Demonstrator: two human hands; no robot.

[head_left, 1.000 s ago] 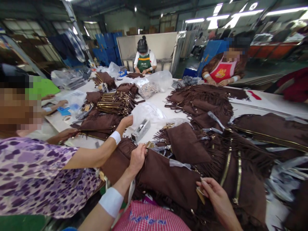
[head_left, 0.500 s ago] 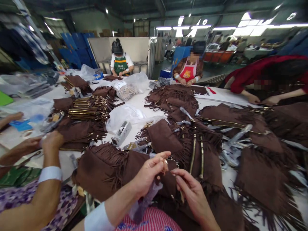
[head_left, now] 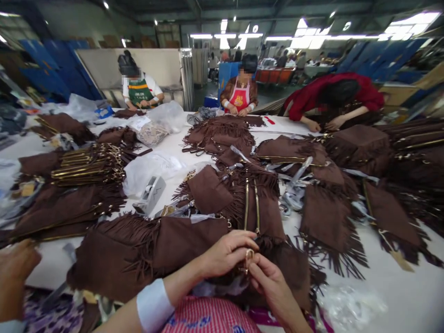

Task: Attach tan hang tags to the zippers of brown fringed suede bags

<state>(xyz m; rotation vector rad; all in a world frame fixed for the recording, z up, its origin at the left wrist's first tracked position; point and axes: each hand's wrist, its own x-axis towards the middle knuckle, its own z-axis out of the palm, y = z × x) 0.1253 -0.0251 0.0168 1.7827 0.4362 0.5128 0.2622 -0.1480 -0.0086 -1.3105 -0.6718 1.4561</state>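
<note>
My left hand (head_left: 229,253) is closed, its fingertips bent around a small gold-coloured metal clasp (head_left: 249,254). From the other side my right hand (head_left: 268,276) pinches the lower end of this clasp between thumb and fingers. Behind and below both hands lies dark brown suede-like fabric, with a fringed brown bag (head_left: 194,238) to the left. Some clear plastic (head_left: 222,287) shows beneath my left wrist. What the clasp is fixed to is hidden by my fingers.
More fringed brown bags (head_left: 331,217) with gold zips cover the table (head_left: 173,158). A grey tape dispenser (head_left: 151,196) stands near a white plastic bag (head_left: 149,172). Crumpled clear plastic (head_left: 350,305) lies at right. A co-worker's hand (head_left: 17,263) is at left; several people work across the table.
The view has swung right. My hands, apart before, have come together at the clasp, and my left fingers have curled down. The co-worker's arms at left are now mostly out of view.
</note>
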